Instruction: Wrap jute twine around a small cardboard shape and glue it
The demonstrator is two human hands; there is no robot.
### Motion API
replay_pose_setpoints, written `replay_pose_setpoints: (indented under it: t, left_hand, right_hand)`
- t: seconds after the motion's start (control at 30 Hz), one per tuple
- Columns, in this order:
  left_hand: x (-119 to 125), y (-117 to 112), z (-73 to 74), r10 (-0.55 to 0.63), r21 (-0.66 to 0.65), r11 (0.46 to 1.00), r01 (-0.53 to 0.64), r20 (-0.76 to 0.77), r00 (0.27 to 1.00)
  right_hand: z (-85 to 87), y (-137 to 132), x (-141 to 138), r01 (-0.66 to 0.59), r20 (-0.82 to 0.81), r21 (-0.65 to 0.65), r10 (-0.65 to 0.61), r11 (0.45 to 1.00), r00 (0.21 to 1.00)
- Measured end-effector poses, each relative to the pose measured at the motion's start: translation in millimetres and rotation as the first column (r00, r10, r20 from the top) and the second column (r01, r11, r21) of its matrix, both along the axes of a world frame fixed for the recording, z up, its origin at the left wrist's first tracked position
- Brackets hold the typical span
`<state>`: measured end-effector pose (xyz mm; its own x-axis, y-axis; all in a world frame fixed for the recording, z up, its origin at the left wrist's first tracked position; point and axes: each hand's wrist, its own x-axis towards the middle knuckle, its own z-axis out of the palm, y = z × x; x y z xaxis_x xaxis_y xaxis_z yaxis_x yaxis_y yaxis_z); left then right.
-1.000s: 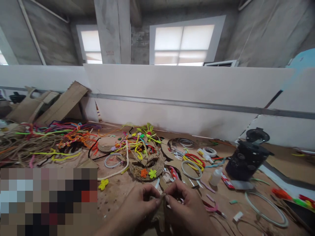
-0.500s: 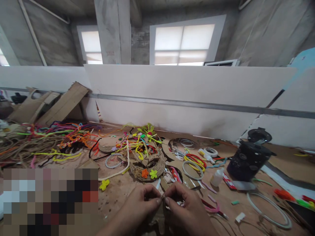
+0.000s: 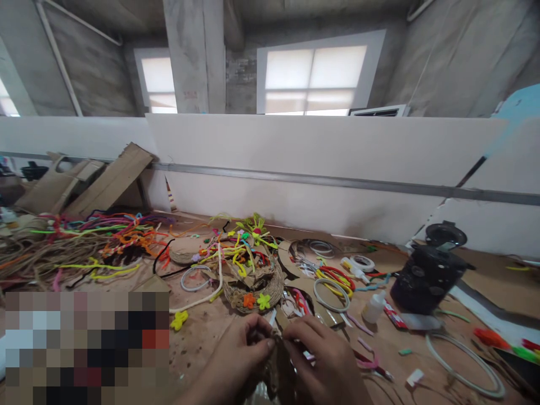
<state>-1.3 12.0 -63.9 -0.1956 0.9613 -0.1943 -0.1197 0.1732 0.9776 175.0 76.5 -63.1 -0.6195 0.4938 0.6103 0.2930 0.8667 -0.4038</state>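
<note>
Both hands meet at the bottom centre of the head view, low over the brown table [image 3: 202, 332]. My left hand [image 3: 240, 360] pinches a small brown twine piece [image 3: 276, 360] with thumb and forefinger. My right hand [image 3: 327, 360] pinches the same piece from the other side, fingers curled. The piece hangs down between the palms and its lower part is hidden. Just beyond the fingertips lies a woven twine wreath [image 3: 257, 284] with small orange and green flowers and coloured pipe cleaners on it.
A heap of twine and coloured pipe cleaners [image 3: 84, 244] spreads at the left, before leaning cardboard [image 3: 105, 180]. White rings [image 3: 331, 292], a small glue bottle [image 3: 373, 306], a black round device [image 3: 428, 273] and a large ring [image 3: 464, 360] lie to the right. White partition boards [image 3: 320, 163] close off the back.
Both hands sank a little lower in view and drew closer over the twine piece; the view tilted slightly up. Nothing on the table moved.
</note>
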Motion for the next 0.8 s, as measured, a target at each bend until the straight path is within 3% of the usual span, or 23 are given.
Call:
replay_pose_setpoints:
  t: [0.27, 0.57, 0.8]
  left_hand:
    - [4, -3, -0.1, -0.012, -0.036, 0.999, 0.017, 0.139, 0.99]
    - [6, -2, -2.8, 0.022, -0.003, 1.0, -0.022, 0.161, 0.987]
    - [3, 0, -2.6, 0.01, 0.001, 1.0, -0.01, 0.163, 0.987]
  right_hand:
    - [-3.8, 0, -3, 0.055, -0.042, 0.201, -0.048, 0.978, 0.998]
    - [0.6, -2, -2, 0.061, -0.058, 0.393, -0.041, 0.918, 0.997]
    - [-18.7, -1, -9, 0.085, -0.076, 0.449, -0.056, 0.89, 0.996]
